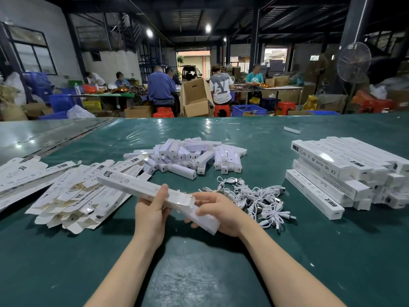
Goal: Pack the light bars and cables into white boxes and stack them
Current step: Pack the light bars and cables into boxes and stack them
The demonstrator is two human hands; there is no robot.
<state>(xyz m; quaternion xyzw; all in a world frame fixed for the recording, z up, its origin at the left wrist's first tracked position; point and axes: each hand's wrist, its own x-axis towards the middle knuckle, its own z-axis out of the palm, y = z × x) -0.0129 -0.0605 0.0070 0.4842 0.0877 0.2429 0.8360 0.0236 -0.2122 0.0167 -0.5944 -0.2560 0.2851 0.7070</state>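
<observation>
Above the green surface [199,273], the left hand [152,209] clamps a long white cardboard box [132,185] steady so the right hand [223,213], gripping a white plastic light bar [205,220], can feed its open end.

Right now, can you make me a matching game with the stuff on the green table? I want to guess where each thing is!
Things:
1. flat boxes
2. light bars
3. cables
4. packed boxes

Places or states:
A. tangled in a loose white heap
B. stacked up at the far right
C. spread out unfolded on the left
D. jumbled in a pile in the middle, further back

Pairs: 1-C, 2-D, 3-A, 4-B
</observation>
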